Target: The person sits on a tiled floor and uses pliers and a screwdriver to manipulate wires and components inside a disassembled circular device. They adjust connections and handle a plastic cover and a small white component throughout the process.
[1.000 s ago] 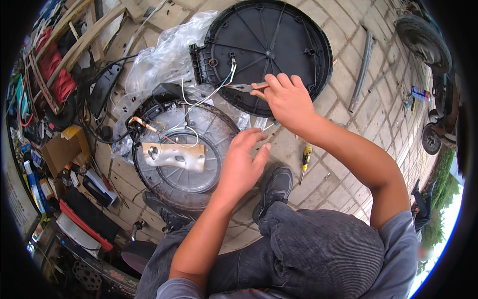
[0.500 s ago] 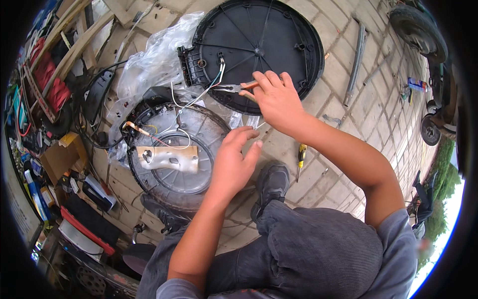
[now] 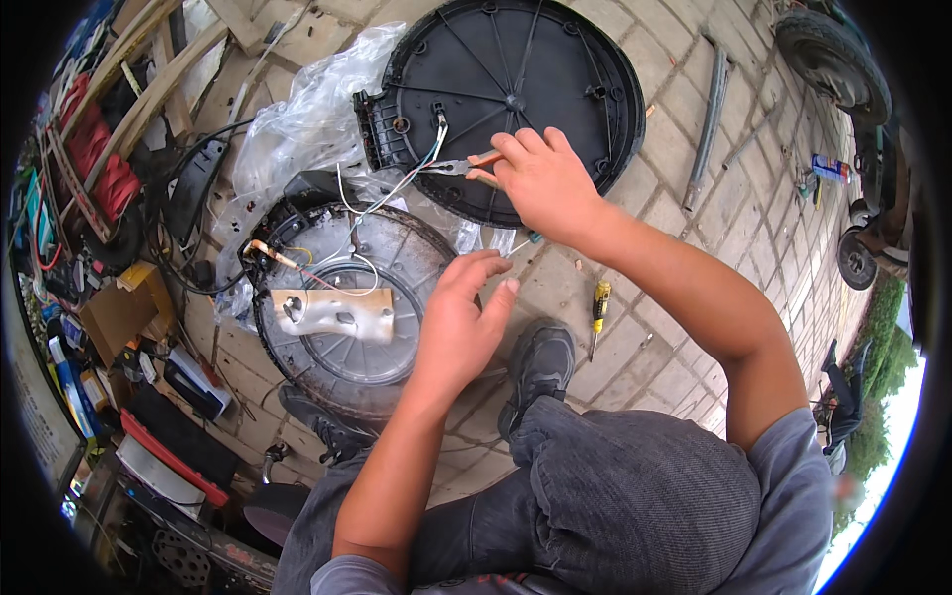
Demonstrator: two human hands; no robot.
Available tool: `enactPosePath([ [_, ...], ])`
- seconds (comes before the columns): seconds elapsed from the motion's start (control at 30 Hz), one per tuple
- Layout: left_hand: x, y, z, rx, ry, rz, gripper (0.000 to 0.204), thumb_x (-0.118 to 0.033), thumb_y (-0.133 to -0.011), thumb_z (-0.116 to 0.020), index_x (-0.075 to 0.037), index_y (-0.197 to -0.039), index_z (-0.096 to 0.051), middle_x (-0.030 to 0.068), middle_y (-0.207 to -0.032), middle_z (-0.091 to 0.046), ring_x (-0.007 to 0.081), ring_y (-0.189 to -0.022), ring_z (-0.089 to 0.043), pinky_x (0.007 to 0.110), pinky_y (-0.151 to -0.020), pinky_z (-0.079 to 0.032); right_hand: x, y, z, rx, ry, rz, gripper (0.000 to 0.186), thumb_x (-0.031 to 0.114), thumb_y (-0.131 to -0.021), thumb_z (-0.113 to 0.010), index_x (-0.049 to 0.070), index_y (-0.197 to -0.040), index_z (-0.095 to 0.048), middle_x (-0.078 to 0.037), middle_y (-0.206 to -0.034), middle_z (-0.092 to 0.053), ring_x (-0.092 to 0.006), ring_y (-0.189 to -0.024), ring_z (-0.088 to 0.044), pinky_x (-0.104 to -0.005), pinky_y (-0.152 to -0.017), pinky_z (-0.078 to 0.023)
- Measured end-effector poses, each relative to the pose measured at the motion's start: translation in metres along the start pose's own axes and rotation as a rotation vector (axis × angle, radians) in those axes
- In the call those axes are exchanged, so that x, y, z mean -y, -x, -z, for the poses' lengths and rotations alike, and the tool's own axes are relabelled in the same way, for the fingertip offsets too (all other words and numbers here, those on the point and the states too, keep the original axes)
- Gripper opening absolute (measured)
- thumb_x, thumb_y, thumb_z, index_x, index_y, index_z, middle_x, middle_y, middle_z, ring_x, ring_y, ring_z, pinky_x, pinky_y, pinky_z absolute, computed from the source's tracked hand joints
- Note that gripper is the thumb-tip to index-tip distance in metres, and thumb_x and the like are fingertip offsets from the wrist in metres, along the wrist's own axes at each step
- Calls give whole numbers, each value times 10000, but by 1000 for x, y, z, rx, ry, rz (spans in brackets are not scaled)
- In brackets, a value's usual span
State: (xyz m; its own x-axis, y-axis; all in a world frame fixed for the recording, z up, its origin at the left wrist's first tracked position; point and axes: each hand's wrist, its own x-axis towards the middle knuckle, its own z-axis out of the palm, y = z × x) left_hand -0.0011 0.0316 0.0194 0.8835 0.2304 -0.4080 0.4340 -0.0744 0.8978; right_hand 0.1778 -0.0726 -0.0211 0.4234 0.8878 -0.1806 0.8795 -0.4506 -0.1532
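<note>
My right hand (image 3: 540, 188) grips pliers (image 3: 448, 168) with orange handles, their jaws at the white and green wires (image 3: 436, 139) over the ribbed black round plastic cover (image 3: 535, 69). Lower down, my left hand (image 3: 471, 302) is open, thumb apart from its slightly curled fingers, beside the round grey metal housing (image 3: 382, 352). On that housing rests a pale plate (image 3: 367, 317) with holes and a whitish coating, with thin wires running above it. Crumpled clear plastic sheeting (image 3: 307, 109) lies beneath and beside both round parts.
A yellow screwdriver (image 3: 599, 309) and a metal tube (image 3: 709, 129) lie on the pavers. Wooden slats (image 3: 159, 89), a cardboard box (image 3: 114, 317) and mixed clutter fill the left side. A vehicle wheel (image 3: 828, 69) stands at right. My shoes (image 3: 535, 367) flank the housing's lower edge.
The view has shifted slightly. My right hand has moved up a little, and the pliers' jaws sit at the wires. My left hand stays low with its fingers apart.
</note>
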Motion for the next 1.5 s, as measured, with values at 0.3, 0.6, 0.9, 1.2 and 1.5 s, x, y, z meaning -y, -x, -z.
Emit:
enactPosePath([
  [0.3,0,-1,2,-1,6,3,223,-96,-970,-644,48,-1139,-659,156,-1250,-611,200,-1086,-630,299,-911,-533,-22,-22,12,202,-101,90,426,78,-870,-623,235,-1258,-704,-41,-1080,-592,-240,-1049,-549,-383,-836,-427],
  [0.6,0,-2,4,-9,11,17,225,-92,-970,-641,54,-1141,-656,160,-1251,-612,212,-1094,-635,308,-917,-539,-18,-14,21,240,-68,37,426,76,-872,-617,235,-1257,-705,-55,-1076,-601,-240,-1033,-557,-395,-835,-425],
  [0.9,1,-3,1,-7,9,0,214,-80,-967,-641,53,-1133,-657,158,-1239,-616,216,-1103,-633,316,-927,-541,-15,1,4,1,32,57,169,122,-825,-639,29,-939,-722,-101,-1161,-589,-263,-1053,-544,-428,-853,-416],
  [1.2,3,-2,0,-9,10,-4,217,-85,-968,-640,47,-1139,-657,154,-1238,-617,221,-1103,-633,322,-927,-540,13,5,-2,-49,93,-23,187,166,-840,-620,32,-933,-711,-124,-1238,-592,-256,-1028,-543,-407,-844,-421],
  [1.5,2,-2,1,-8,15,1,225,-91,-971,-639,44,-1150,-654,145,-1228,-620,206,-1089,-629,314,-922,-536,12,11,-2,-16,57,-36,187,221,-891,-611,73,-913,-724,-57,-988,-558,-237,-933,-541,-379,-755,-433],
])
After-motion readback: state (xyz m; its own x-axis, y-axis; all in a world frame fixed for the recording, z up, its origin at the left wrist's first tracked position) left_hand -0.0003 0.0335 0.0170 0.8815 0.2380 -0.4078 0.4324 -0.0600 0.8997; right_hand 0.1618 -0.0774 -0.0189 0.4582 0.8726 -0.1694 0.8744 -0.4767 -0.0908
